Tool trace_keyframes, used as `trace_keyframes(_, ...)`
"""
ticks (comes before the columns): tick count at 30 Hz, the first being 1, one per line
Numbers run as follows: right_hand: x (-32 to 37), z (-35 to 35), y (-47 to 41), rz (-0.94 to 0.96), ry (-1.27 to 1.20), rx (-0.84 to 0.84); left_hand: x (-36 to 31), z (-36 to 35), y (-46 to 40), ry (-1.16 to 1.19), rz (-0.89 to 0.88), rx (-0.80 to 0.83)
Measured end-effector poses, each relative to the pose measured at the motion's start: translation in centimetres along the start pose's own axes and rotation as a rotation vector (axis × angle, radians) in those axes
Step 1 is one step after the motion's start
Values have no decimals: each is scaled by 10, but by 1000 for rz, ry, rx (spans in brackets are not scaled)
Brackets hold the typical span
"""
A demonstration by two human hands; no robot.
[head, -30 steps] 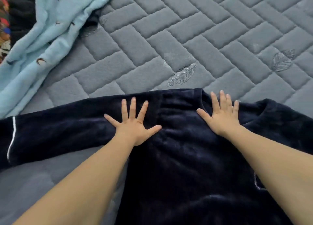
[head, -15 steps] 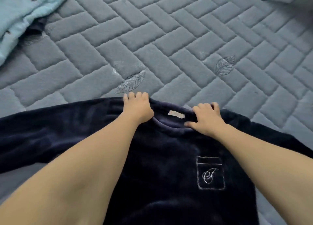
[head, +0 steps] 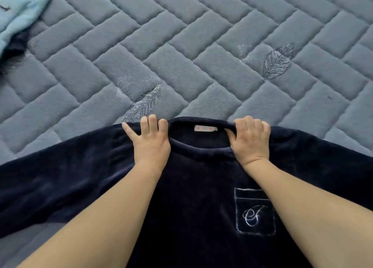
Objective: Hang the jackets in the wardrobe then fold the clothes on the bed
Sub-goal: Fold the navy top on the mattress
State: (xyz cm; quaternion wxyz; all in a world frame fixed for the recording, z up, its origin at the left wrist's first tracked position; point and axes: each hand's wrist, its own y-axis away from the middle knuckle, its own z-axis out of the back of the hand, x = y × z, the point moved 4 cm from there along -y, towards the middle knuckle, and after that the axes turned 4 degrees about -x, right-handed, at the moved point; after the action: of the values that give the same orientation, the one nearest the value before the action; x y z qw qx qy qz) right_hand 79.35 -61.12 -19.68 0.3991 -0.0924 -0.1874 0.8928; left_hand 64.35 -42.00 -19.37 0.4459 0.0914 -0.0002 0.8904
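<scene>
Hands point(head: 201, 140) now gripping sweater point(head: 201, 187) collar.

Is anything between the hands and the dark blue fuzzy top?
Nothing visible. The left hand and the right hand both grip the navy fleece top directly at its shoulders, either side of the collar, on the grey quilted bed.

Navy fleece top point(head: 191, 197) spread front-up on grey quilted bed point(head: 181, 45), pocket point(head: 254, 211) with stitched monogram showing. Left hand point(head: 150, 144) and right hand point(head: 250, 140) gripping the shoulders either side of the neckline. Light blue garment point(head: 18, 11) at far left corner.
</scene>
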Motion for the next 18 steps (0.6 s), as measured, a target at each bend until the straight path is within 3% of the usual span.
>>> trace_keyframes(9,-3,-7,-6,-2,-74,46,-8,2,-17,-117,-31,128)
trace_keyframes(18,-3,-7,-5,6,-76,14,-11,5,-17,-168,-120,73)
